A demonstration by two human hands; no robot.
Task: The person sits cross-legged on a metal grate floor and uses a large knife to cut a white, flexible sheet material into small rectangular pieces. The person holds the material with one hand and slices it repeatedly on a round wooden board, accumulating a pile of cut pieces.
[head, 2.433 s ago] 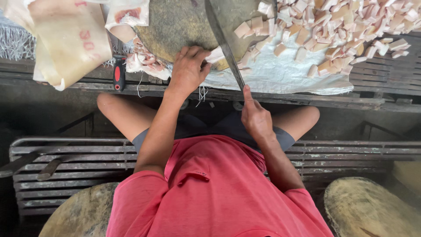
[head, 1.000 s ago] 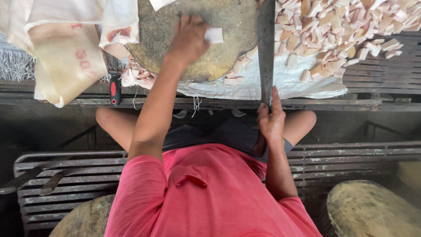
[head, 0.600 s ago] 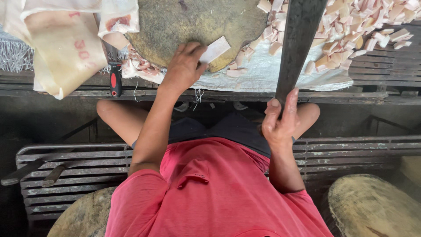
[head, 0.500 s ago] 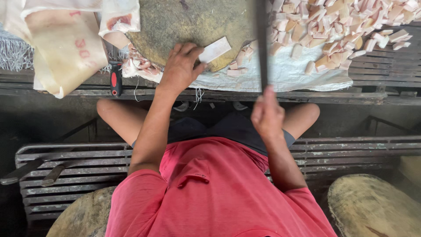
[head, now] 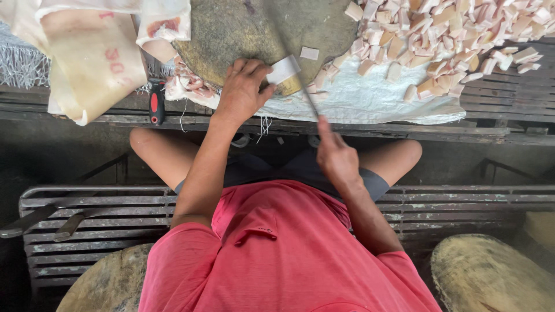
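Half a second ago the cleaver (head: 292,72) stood upright, edge-on above the right hand (head: 337,159); now it slants down and to the left, its blade crossing the white strip (head: 282,70) on the near edge of the round chopping block (head: 254,29). The right hand is closed around the handle, lower and further right than before. The left hand (head: 243,92) has barely moved: fingers curled, pressing the strip against the block. A small cut square (head: 309,53) now lies on the block just right of the blade.

The block sits on a white woven sheet (head: 370,101) spread over a slatted bench (head: 503,98). A heap of pale cut pieces (head: 457,34) fills the far right. At far left hang pale sacks (head: 87,58), with a red-and-black tool (head: 156,104) just beside them. Near the person, dark metal grating (head: 104,214) runs across the floor, and two more round blocks (head: 491,277) sit low at each side.
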